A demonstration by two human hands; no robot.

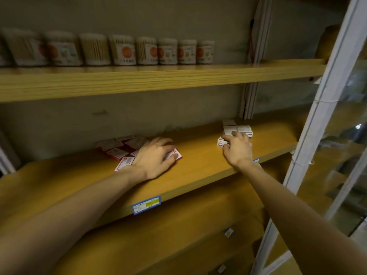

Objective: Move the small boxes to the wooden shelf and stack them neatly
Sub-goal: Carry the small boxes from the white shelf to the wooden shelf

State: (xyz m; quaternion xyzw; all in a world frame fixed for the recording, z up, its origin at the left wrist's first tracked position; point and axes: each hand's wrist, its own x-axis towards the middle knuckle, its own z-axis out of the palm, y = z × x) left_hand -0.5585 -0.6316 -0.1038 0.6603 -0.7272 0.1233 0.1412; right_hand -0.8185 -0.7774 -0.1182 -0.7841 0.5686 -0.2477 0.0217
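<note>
Left grip (156, 155) is pressing spread fingers on a red box (174, 154) mid-shelf (198, 165); right grip (236, 147) is pinching a white box (222, 142) beside the white stack (236, 128).

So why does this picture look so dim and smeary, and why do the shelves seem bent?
Head view: lighting is dim and yellowish. Motion blur softens the cotton swab jars on the upper shelf and the print on the red boxes beside the left hand. The white boxes at the right hand are similarly soft. The wide-angle lens bows shelf edges and tilts the white frame.
</note>
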